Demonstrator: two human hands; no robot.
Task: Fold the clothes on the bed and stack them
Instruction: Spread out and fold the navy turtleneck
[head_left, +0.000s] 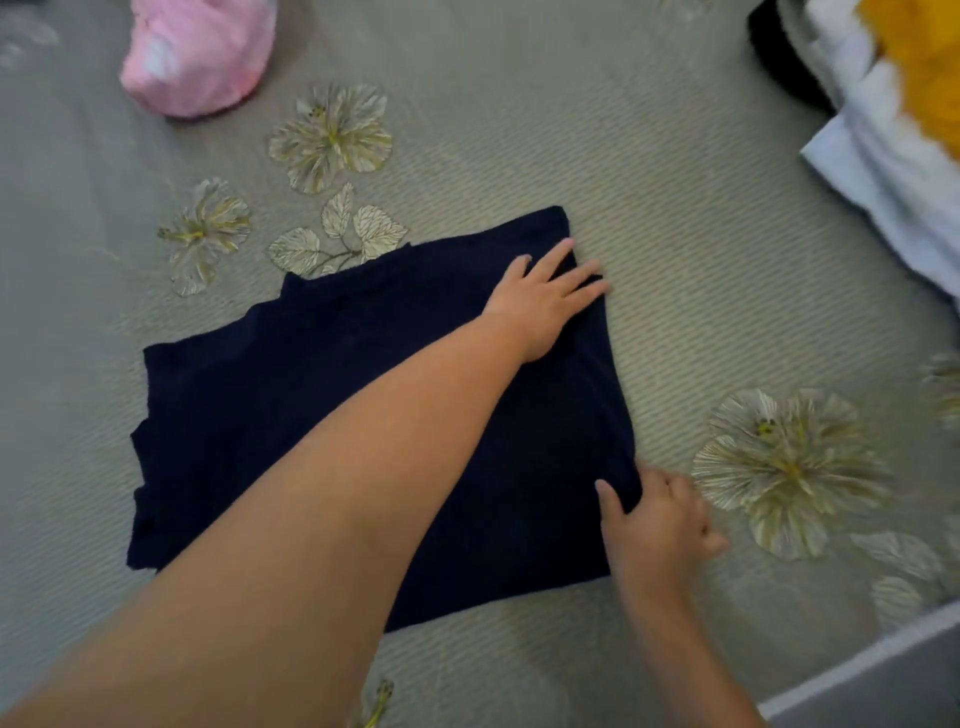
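Your left hand (545, 291) lies flat on the navy garment (322, 415) mid-bed (675, 234); your right hand (660, 525) pinches its near right corner. It looks soft, light and limp, so lift by both right corners.

One view only: head-worn, wide-angle, set above the bed (675, 182) and facing steeply down and forward onto its floral cover. Close range. Both forearms enter from the bottom edge of the frame; the left hand (543, 296) sits near frame centre, the right hand (660, 519) lower right. The dark navy garment (291, 405) fills the middle of the picture. Far side of the bed runs along the top of the frame. The bed's near right edge cuts the lower-right corner. Straight lines bow toward the frame margins. No second view to compare.
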